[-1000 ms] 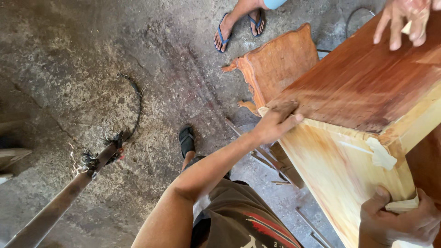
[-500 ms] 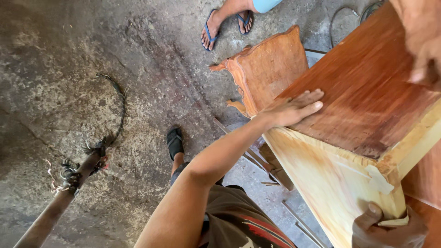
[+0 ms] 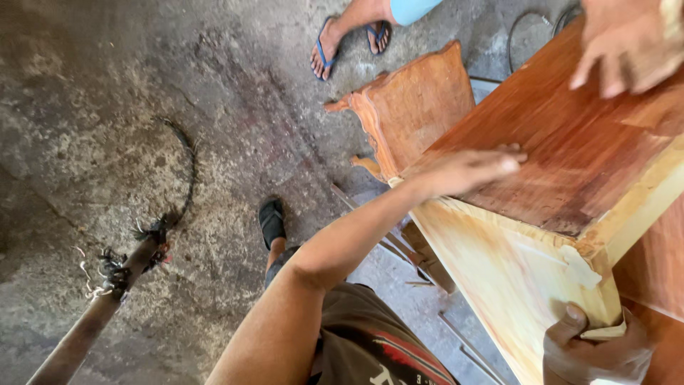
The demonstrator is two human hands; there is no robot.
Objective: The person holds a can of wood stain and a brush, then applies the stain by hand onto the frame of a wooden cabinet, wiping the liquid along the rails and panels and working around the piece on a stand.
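In the head view, a large wooden cabinet (image 3: 570, 178) fills the 2 to 4 o'clock part of the frame, its reddish-brown panel facing up and its pale, unfinished side turned toward the person. The left hand (image 3: 467, 170) lies flat on that reddish panel near its 9 o'clock edge, fingers straight and held together, palm down on the wood, closed around nothing. The right hand (image 3: 595, 349), at about 5 o'clock, is clamped on the pale lower corner of the cabinet, thumb on the near face and fingers wrapped beneath. At 1 o'clock another person's hand (image 3: 627, 43) rests on the far end of the same panel, fingers spread and blurred. Beyond the cabinet, toward 12 o'clock, a rough-edged slab of reddish wood (image 3: 417, 107) stands on the concrete floor (image 3: 142, 107), and just past it are another person's feet in blue sandals (image 3: 349, 43). The wearer's own foot in a dark sandal (image 3: 272, 221) sits near the centre. At 8 o'clock a dark metal pipe (image 3: 85, 328) with frayed cord tied around it lies across the floor, and thin metal rods (image 3: 427, 285) lie under the cabinet.
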